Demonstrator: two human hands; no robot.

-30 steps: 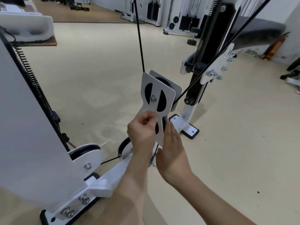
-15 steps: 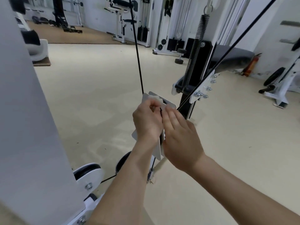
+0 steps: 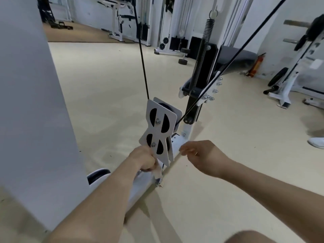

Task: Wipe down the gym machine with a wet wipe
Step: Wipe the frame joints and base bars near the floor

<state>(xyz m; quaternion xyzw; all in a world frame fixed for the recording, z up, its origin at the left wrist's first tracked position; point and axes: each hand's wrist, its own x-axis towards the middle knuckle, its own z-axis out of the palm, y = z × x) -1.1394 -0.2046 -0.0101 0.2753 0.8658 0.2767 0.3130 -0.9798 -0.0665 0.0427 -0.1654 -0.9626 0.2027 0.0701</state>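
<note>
White crumpled wet wipe (image 3: 157, 170) is bunched in the left hand (image 3: 142, 159) and mostly hidden. Only a pale, blurred scrap shows below the curled fingers. That hand sits at the lower left edge of the gym machine's white hourglass-shaped metal pulley bracket (image 3: 156, 129). The bracket hangs free on a thin black cable (image 3: 142, 58), with a second black cable run (image 3: 228, 65) going up to the right. Right hand (image 3: 201, 156) is near the bracket's right side, not touching, fingers loosely relaxed, holding nothing. Handling, my read: the wipe is light, limp and damp, so it'll fold and slip unless kept wadded under the fingertips. Press it flat, don't pinch a corner. The bracket looks stiff and not fragile, but free-hanging, so it'll likely swing or twist under wiping pressure. Best to steady it with the free hand on the plate's outer edge. Stay clear of the black pulley wheels (image 3: 164, 126) and the cable entry, where fingers or wipe could get nipped. Plate edges look thin, so wipe along them, not across.
</note>
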